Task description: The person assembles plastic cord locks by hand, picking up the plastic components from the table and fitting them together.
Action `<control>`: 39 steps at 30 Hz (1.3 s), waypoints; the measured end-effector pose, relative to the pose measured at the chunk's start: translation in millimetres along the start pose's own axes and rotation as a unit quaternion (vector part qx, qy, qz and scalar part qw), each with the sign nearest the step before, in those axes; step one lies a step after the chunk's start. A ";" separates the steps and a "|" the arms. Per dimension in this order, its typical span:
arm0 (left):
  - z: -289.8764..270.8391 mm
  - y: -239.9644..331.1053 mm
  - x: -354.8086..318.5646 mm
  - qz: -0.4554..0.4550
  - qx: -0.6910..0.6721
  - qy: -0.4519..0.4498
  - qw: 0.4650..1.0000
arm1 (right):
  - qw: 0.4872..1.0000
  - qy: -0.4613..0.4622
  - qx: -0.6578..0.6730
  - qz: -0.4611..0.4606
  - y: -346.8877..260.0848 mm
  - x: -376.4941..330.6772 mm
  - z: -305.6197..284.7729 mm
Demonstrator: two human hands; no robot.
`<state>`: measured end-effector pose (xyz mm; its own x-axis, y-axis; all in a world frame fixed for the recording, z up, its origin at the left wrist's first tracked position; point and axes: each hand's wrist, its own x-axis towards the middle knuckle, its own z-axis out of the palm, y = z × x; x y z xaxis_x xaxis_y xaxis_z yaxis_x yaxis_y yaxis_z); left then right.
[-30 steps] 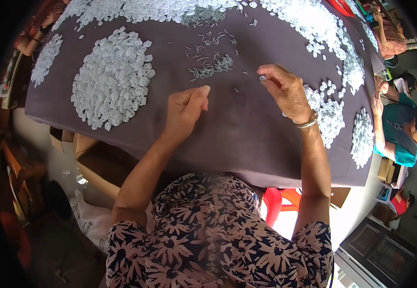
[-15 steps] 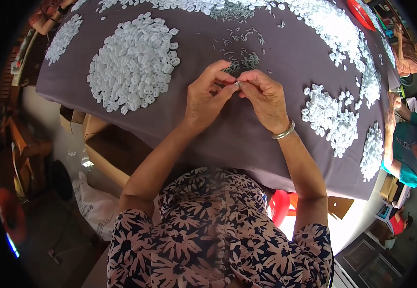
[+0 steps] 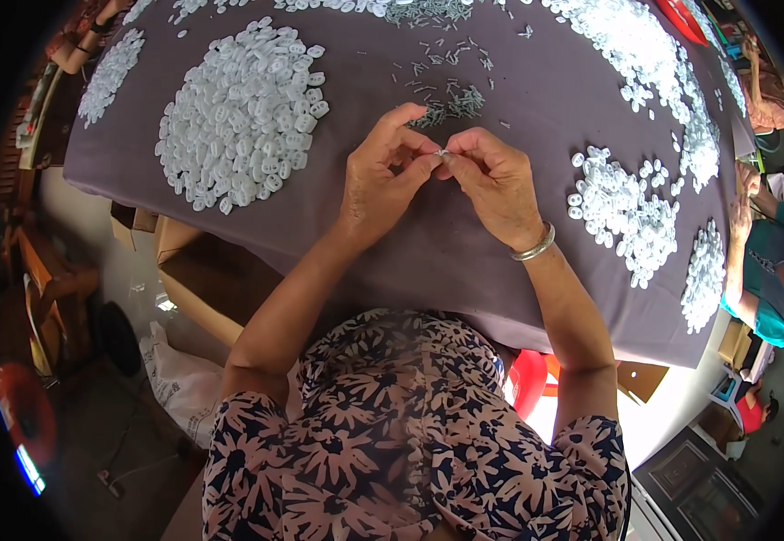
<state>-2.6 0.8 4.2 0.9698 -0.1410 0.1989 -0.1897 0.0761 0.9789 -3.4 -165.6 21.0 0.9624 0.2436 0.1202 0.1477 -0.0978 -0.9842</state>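
My left hand [image 3: 383,180] and my right hand [image 3: 502,191] meet fingertip to fingertip over the dark cloth. Pinched between them is a small whitish plastic piece [image 3: 442,153], mostly covered by the fingers, so its exact shape cannot be made out. Just beyond the fingertips lies a loose heap of small grey screw-like pins [image 3: 461,102], with more scattered farther off. To the left spreads a big mound of small white plastic pieces with holes [image 3: 234,117]. A smaller pile of rounded white pieces [image 3: 627,212] lies right of my right hand, whose wrist wears a bangle.
The cloth-covered table [image 3: 428,270] carries more white pieces [image 3: 631,45] along its far and right sides. A red tray [image 3: 681,20] sits at the far right. Co-workers' arms [image 3: 742,216] rest at the right edge. An open cardboard box [image 3: 202,279] stands below the left edge.
Both hands stay together at nearly the same place, with the fingers shifting only slightly on the small piece. The whole view has tilted a little.
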 end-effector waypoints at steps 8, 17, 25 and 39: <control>-7.9 3.2 -2.9 -0.049 -0.058 -0.014 0.997 | 0.995 0.001 0.080 0.062 -2.3 -3.8 6.7; -4.0 -2.6 -5.9 -0.025 0.013 -0.010 1.000 | 0.985 0.130 -0.107 -0.042 -2.9 13.3 -67.1; -1.5 -2.2 -6.5 -0.022 0.055 -0.010 0.998 | 0.946 -0.021 -0.323 -0.004 -5.9 11.6 -49.1; 0.3 6.5 -3.7 -0.055 0.059 -0.054 0.995 | 0.995 0.005 0.074 0.060 -5.3 11.0 -14.5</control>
<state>-7.5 1.5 9.8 0.9646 -0.2486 0.0882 -0.1064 -0.0609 0.9925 9.8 -176.4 29.4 0.9734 0.2289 0.0014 -0.0026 0.0172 -0.9998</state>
